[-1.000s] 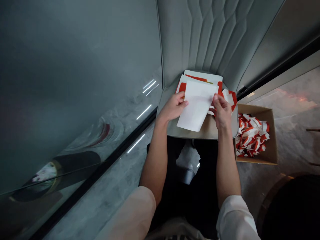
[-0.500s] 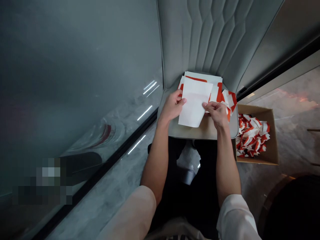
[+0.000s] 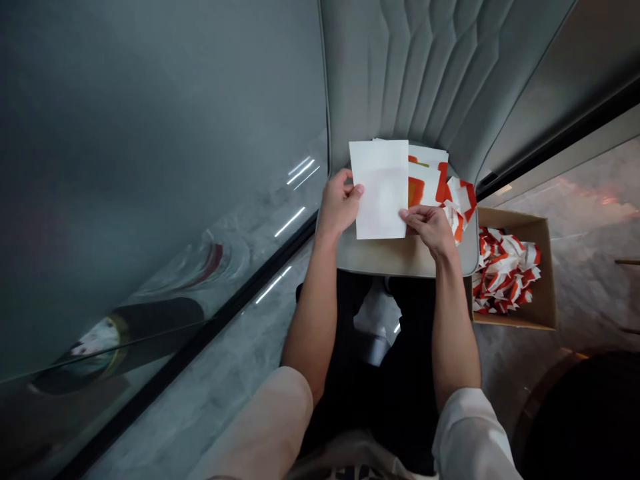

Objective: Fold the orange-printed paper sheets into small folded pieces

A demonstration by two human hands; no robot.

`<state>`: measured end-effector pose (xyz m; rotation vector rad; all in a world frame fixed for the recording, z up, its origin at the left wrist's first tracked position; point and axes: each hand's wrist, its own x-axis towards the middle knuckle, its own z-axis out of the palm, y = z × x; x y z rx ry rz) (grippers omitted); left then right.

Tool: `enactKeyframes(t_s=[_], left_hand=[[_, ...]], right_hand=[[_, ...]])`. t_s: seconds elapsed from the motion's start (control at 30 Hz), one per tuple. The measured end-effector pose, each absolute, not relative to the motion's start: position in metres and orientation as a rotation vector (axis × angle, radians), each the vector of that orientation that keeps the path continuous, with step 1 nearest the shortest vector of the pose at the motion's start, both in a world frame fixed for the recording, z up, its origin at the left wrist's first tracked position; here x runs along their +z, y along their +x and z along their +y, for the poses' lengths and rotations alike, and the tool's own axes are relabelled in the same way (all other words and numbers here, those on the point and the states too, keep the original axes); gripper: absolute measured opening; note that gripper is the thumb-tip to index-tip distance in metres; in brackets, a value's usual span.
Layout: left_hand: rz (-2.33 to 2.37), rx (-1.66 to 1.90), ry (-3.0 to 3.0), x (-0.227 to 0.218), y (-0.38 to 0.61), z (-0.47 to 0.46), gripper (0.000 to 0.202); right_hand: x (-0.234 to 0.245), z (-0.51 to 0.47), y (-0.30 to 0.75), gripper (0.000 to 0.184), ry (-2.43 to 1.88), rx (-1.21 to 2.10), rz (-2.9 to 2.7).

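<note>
held a white sheet [image 3: 381,190] just above and right of frame centre, thumb-pinching the left edge with the left hand [image 3: 341,207] and near the lower right corner with the right hand [image 3: 429,227], presumably for flatness; had printed sheets [image 3: 429,172] behind on the seat [image 3: 383,259], apparently for easy reach.

Sheets [image 3: 431,175] on chair [image 3: 370,259], box [image 3: 546,273] right

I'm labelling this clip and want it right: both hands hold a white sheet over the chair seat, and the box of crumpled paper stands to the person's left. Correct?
Not quite: the box of crumpled paper stands to the person's right, as the head view shows. The left hand and right hand do hold a white sheet over the chair seat.
</note>
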<state>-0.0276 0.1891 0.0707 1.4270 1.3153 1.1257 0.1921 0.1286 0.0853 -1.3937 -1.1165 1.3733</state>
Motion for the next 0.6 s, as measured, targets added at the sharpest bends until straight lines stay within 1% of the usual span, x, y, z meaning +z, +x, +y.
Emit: enactKeyframes(t_s=[0.17,0.43,0.6], left_hand=[[1.381,1.176,1.371,0.0660,-0.0286,0.1923,0.018],[1.399,1.208,1.335,0.0640,-0.0338,0.1937,0.021],[1.405,1.187,1.330,0.0683,-0.0366,0.1933,0.016]], right_hand=[[0.0865,0.1251,0.1925,0.049,-1.416,1.499,-1.118],[0.0850,0.1219,0.1922,0.050,-1.434,1.555,-1.153],[0.0867,0.1217,0.1933,0.050,-1.404,1.578,-1.170]])
